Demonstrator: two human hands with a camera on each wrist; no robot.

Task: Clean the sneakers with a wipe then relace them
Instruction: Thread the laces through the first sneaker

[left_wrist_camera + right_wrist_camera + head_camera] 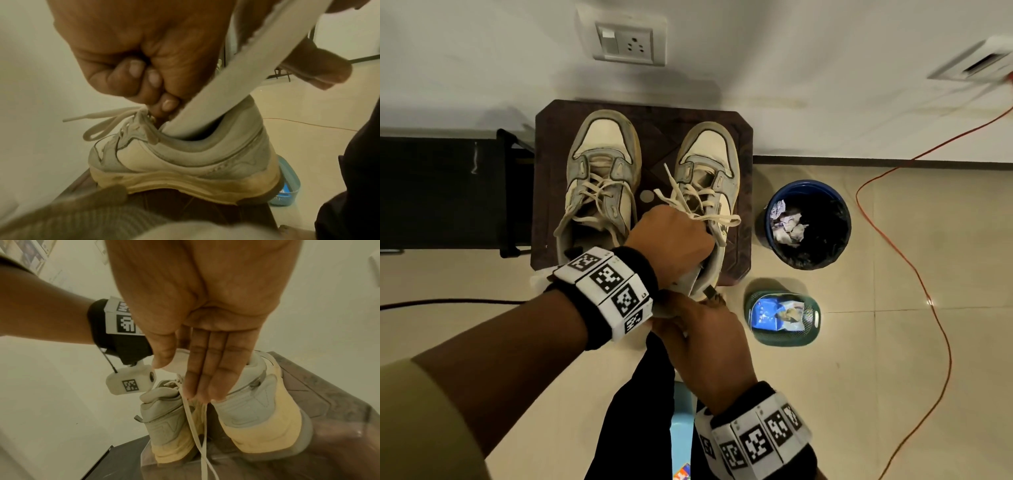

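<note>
Two hands are working the right sneaker (709, 192): left hand (674, 240) fisting its floppy tongue, right hand (705, 329) flat-fingered steadying the stiff heel, likeliest firm hold.

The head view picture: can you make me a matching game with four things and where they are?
Things:
1. round blue waste bin
2. green mesh basket
3. worn white-and-grey sneakers
4. orange cable

Places:
A. on the dark brown stool
B. holds crumpled wipes
C. trails across the tiled floor
D. holds a blue packet

Pairs: 1-B, 2-D, 3-A, 4-C
</note>
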